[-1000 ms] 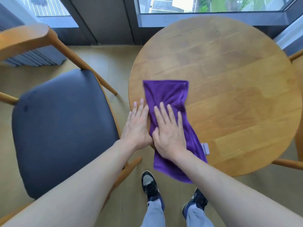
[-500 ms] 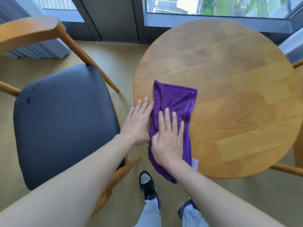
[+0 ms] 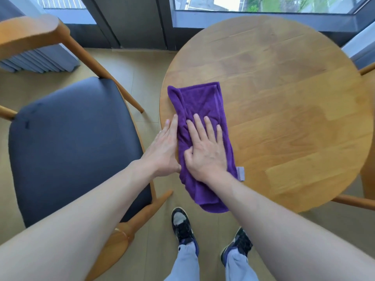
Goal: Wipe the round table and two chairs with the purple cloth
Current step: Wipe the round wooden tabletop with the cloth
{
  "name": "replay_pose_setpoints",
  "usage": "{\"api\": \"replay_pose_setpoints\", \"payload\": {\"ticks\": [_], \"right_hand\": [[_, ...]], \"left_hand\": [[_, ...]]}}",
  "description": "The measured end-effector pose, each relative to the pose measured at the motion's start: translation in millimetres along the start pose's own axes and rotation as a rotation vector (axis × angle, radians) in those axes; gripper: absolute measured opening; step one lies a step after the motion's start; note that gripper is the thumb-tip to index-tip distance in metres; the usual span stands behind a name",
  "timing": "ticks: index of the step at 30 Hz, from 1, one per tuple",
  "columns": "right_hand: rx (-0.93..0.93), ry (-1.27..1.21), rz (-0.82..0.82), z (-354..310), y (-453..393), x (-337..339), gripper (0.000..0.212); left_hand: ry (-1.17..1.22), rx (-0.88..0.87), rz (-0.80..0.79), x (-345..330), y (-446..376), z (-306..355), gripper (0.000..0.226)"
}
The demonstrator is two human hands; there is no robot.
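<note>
The purple cloth (image 3: 203, 126) is spread lengthwise on the left part of the round table (image 3: 284, 110), its near end hanging over the table edge below the wrists. The right hand (image 3: 205, 151) is laid flat on the cloth, with its fingers (image 3: 209, 126) held straight and slightly spread and nothing gripped; beyond the fingertips the cloth stretches further across the wood, folded and creased. The left hand (image 3: 164, 151) is placed just beside the right, its straight fingers pressed together along the cloth's left edge at the table rim, and no grip is taken. A small grey label (image 3: 240, 173) is seen at the cloth's edge, right of the right wrist. Left of the left hand's fingers stands a chair (image 3: 67, 145) with a dark seat and wooden frame. Part of a second chair (image 3: 365, 201) is seen past the table on the right.
</note>
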State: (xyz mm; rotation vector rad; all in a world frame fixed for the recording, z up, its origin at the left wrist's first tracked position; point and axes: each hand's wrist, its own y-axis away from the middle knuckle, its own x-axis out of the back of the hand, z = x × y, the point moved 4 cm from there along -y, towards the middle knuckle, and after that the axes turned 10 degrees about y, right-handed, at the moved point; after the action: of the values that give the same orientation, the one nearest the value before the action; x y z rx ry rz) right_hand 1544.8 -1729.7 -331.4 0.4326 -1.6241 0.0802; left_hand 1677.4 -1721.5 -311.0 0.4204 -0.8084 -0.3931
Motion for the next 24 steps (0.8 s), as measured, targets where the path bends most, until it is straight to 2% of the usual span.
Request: {"api": "replay_pose_setpoints", "payload": {"ticks": [2, 3, 7, 9, 11, 14, 16, 20, 22, 24], "right_hand": [[-0.019, -0.018, -0.004, -15, 13, -3, 0.081], [0.045, -0.016, -0.008, -18, 22, -5, 0.080], [0.501, 0.055, -0.019, 12, 44, -7, 0.076], [0.614, 0.087, -0.035, 31, 27, -2, 0.076], [0.552, 0.074, -0.039, 35, 0, 3, 0.078], [0.311, 0.038, -0.032, 22, -14, 8, 0.079], [0.251, 0.002, -0.035, 11, -11, 6, 0.078], [0.251, -0.154, -0.064, 5, -7, 8, 0.078], [0.305, -0.356, -0.111, 14, -9, 16, 0.077], [0.341, -0.574, -0.150, 35, -17, 29, 0.066]], "left_hand": [[0.018, 0.000, -0.019, 3, 1, -2, 0.140], [0.029, 0.001, -0.036, 4, 2, -1, 0.136], [0.090, 0.017, -0.080, 8, 1, 3, 0.123], [0.144, 0.042, -0.053, 7, 2, 9, 0.118], [0.180, 0.072, -0.015, 5, 2, 14, 0.117], [0.238, 0.084, 0.028, 7, 0, 17, 0.115], [0.279, 0.072, 0.045, 13, 0, 16, 0.114], [0.277, 0.051, 0.078, 18, 5, 22, 0.119], [0.303, 0.058, 0.110, 18, 5, 29, 0.122], [0.278, 0.105, 0.150, 9, 1, 33, 0.119]]}}
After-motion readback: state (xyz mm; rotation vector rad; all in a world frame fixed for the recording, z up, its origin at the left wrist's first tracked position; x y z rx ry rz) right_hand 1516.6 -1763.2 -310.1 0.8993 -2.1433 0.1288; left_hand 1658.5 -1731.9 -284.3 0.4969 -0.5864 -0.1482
